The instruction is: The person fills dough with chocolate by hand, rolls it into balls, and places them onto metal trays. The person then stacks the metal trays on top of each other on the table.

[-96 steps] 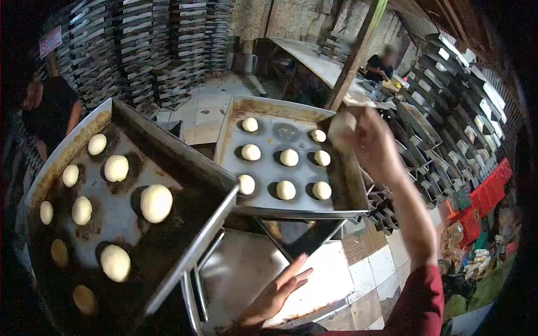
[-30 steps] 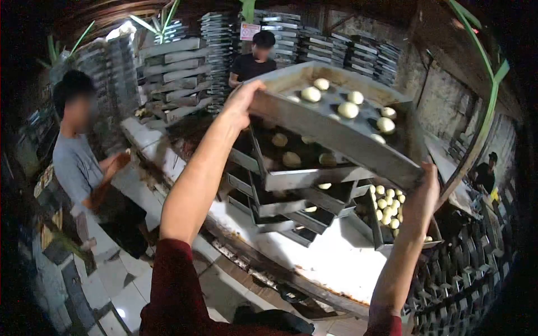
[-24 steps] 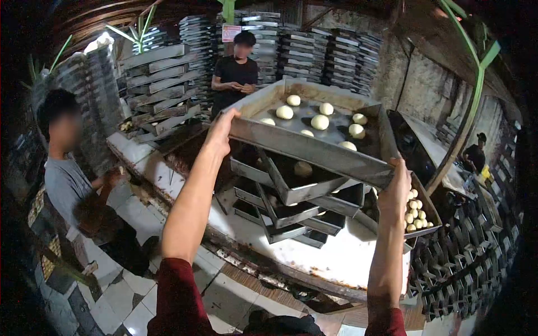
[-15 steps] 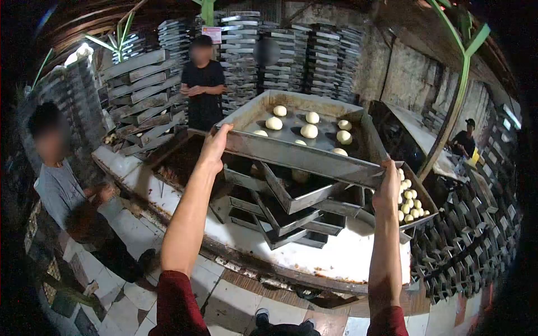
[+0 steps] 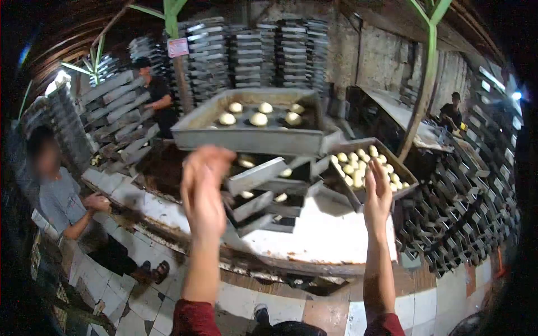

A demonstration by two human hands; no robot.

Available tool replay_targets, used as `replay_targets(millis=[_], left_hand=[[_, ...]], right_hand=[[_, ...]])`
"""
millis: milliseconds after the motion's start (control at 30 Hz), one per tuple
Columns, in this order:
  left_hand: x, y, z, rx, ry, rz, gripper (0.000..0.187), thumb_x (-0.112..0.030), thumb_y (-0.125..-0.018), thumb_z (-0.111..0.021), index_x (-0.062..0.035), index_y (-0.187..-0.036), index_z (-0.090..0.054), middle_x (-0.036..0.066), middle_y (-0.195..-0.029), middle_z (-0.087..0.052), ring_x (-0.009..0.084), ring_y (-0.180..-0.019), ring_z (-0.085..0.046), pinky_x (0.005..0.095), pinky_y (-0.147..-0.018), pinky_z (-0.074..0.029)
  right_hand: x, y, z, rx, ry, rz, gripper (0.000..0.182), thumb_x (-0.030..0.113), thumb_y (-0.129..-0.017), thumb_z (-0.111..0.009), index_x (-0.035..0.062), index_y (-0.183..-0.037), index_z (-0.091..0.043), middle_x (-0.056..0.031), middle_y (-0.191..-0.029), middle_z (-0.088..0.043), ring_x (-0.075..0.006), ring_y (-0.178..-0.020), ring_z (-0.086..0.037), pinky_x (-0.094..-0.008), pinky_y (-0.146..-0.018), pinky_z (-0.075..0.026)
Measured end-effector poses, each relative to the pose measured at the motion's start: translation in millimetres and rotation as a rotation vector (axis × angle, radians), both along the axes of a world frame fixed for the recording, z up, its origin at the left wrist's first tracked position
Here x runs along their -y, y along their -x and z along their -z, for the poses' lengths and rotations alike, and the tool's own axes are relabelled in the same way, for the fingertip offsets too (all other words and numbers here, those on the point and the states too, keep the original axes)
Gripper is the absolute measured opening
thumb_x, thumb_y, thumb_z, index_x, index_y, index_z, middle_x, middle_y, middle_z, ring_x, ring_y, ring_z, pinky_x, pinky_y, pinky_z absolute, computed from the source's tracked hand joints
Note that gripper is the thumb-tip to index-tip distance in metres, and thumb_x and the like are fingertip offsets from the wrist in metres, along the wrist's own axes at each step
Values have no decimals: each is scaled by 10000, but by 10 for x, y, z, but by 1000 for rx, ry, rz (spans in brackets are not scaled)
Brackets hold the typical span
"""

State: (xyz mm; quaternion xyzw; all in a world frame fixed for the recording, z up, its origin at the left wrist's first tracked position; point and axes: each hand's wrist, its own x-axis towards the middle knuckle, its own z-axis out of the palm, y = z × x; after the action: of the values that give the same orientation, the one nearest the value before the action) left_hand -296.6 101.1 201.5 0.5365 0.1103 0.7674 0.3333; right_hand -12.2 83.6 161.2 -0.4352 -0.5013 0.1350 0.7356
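Observation:
A metal tray [image 5: 246, 141] with several pale dough balls [image 5: 258, 119], spaced apart, sits on top of crisscrossed trays [image 5: 258, 176]. My left hand [image 5: 204, 187] is just below and in front of its near wall, holding nothing, its fingers loosely bent and blurred by motion. To the right, a lower tray [image 5: 404, 191] is crowded with dough balls [image 5: 358, 166]. In front of this tray, my right hand [image 5: 379, 196] is raised, empty, with fingers stretched upward, overlapping the tray's near side in this view.
The stacks stand on a white-topped counter [image 5: 330, 241]. A person in grey [image 5: 64, 204] is at the left, one in black [image 5: 159, 101] behind the counter, another [image 5: 451, 113] far right. Piled trays [image 5: 465, 224] fill the right side; a green-topped post [image 5: 428, 73] rises behind.
Both hands have let go of the metal tray, which now rests on the stack. The view has turned right, and the person in black has moved left behind the slanted trays.

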Motion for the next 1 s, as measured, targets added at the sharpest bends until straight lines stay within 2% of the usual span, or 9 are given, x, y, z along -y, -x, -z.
replay_targets(millis=[200,367,433,533,567,700,767,967,1000], left_hand=[[1892,-2113,389,72,-360,1132,160,-132,-864,-488,-114,-1013,-541,180,-965,-528,277,-915,-540,402,-806,-470],[2683,-3660,475,569,-347,1076,221,-84,-854,-536,-241,-1007,-561,161,-906,-510,257,-843,-535,378,-735,-506],[2544,-3918,710,171,-226,1792,246,18,-802,-460,56,-1044,-465,205,-1061,-465,319,-1034,-497,463,-933,-369],[2556,-4562,841,317,-266,1635,301,30,-786,-436,48,-1086,-429,164,-1112,-451,336,-1065,-465,478,-957,-317],[2724,-4776,788,531,-102,1420,287,-42,-787,-539,-92,-1062,-476,152,-989,-488,293,-936,-505,419,-841,-411],[2548,-5333,665,542,208,1069,419,-153,-721,-710,-211,-1086,-513,118,-853,-540,253,-777,-562,379,-718,-497],[1860,-5623,1379,214,8,1746,320,19,-768,-434,27,-1088,-439,179,-1097,-456,360,-1059,-465,493,-950,-316],[1167,-6623,2847,-781,349,1245,366,-69,-861,-504,21,-1205,-413,158,-1178,-471,259,-1146,-436,333,-963,-336],[1288,-6555,3363,-969,576,1274,434,22,-814,-474,-4,-1241,-403,157,-1180,-476,270,-1138,-449,334,-943,-358]], right_hand=[[2176,-1429,2162,-65,683,69,372,174,-871,-552,-64,-1155,-505,-171,-1042,-596,-205,-977,-563,-306,-856,-437],[4124,-1832,3581,-554,1093,428,366,207,-867,-534,-69,-1107,-537,-150,-897,-635,-188,-822,-600,-299,-724,-467],[4591,-1929,3939,-801,1044,510,356,217,-865,-542,-66,-1080,-556,-139,-884,-630,-175,-794,-605,-291,-703,-471],[4746,-2249,4133,-779,1085,504,369,223,-864,-548,-69,-1090,-549,-141,-894,-632,-183,-798,-606,-297,-711,-472],[4614,-2374,4032,-730,1110,567,383,224,-864,-553,-71,-1107,-536,-139,-898,-633,-179,-800,-601,-287,-715,-467],[4187,-3272,4125,-547,1160,494,340,226,-872,-564,-9,-1115,-529,-94,-918,-636,-165,-776,-617,-273,-643,-464],[3875,-3778,4351,-539,1150,440,340,231,-872,-562,-10,-1110,-531,-99,-920,-632,-169,-780,-612,-271,-652,-460],[3096,-5076,5026,-268,1205,88,261,193,-897,-506,-20,-1040,-555,-133,-933,-606,-185,-797,-584,-277,-679,-471],[2862,-5198,5115,-840,1302,132,271,221,-892,-508,-27,-979,-573,-134,-897,-617,-174,-745,-592,-287,-638,-473]])
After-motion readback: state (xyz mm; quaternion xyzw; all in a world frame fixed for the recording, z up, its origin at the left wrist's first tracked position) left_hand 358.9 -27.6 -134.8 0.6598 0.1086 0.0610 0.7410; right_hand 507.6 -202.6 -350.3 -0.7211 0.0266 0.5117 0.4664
